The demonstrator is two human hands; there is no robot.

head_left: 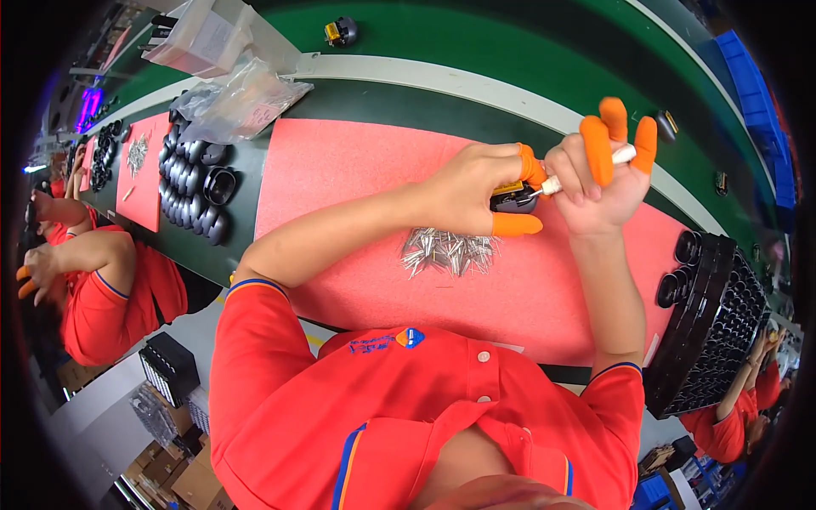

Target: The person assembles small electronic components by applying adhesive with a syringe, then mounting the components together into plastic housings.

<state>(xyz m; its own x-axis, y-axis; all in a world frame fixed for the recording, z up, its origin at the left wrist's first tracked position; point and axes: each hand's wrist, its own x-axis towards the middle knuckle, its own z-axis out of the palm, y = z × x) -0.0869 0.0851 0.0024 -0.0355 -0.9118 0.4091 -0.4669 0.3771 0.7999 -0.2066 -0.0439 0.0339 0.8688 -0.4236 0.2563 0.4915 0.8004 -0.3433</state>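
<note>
My left hand (476, 183), with orange finger cots on its fingers, is closed round a small dark rounded device (512, 202) that has a yellow part on top. In my right hand (591, 191), also wearing orange cots, is a slim white-handled tool (551, 184). Its thin metal tip reaches to the device's edge; whether it touches is too small to tell. The handle's far end sticks out between raised fingers. Both hands are above a pink foam mat (340, 170). Below my left hand a heap of thin silvery metal pieces (449, 252) lies on the mat.
Rows of dark rounded shells (183, 183) and a clear plastic bag (251, 100) lie left. Black trays (705, 327) stand stacked at right. Beyond a pale rail, a green belt (476, 42) carries a device (341, 32). A co-worker in red (119, 289) sits at left.
</note>
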